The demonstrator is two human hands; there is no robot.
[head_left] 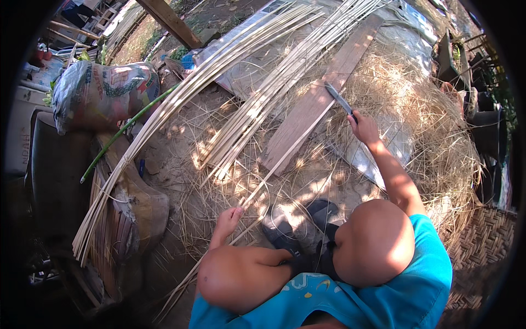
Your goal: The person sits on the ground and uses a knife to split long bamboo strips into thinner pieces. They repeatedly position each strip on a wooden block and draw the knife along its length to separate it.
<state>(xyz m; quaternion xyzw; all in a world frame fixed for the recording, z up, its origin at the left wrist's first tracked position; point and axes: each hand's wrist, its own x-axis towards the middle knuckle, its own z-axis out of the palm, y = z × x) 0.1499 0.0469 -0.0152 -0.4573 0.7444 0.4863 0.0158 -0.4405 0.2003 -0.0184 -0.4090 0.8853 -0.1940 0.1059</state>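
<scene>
My left hand (pixel 227 221) is closed around the near end of a thin bamboo strip (pixel 296 147), beside my left knee. The strip runs away from me, up along the right side of a long flat wooden board (pixel 298 123). My right hand (pixel 364 128) grips the dark handle of a knife (pixel 341 100) at arm's length. Its blade lies over the board's right edge, by the far part of the strip; whether the two touch, I cannot tell. A loose row of split bamboo strips (pixel 257 112) lies just left of the board.
Fine shavings (pixel 422 115) heap up on the right, partly over a pale sheet (pixel 392 140). A tied bundle of long strips (pixel 142 137) slants across the left, near a green stalk (pixel 118 136) and a stuffed sack (pixel 107 93). Woven matting (pixel 479 252) lies at lower right.
</scene>
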